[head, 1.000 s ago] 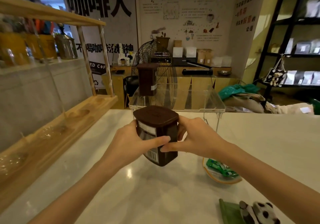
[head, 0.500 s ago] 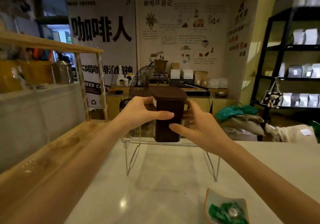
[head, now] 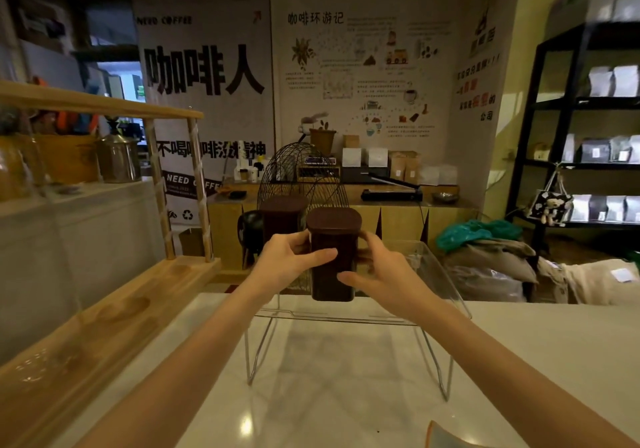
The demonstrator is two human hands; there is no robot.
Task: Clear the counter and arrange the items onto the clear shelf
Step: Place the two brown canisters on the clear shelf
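Progress report, sort of: one dark brown lidded jar [head: 282, 221] is already sitting on the clear shelf [head: 440, 285], toward its back left, and I've got a second brown jar [head: 333, 257] right in the middle of the frame, just beside it. Both hands are wrapped around the second one, left hand [head: 289, 262] on its left side with the thumb across the front, right hand [head: 382, 279] cupping the right side. Its base looks like it's on the shelf top or just about touching; can't quite tell through the clear plastic. So two of the items are basically handled. There's at least a little dish [head: 446, 437] left on the white bench [head: 536, 337], poking in at the bottom edge of the frame.
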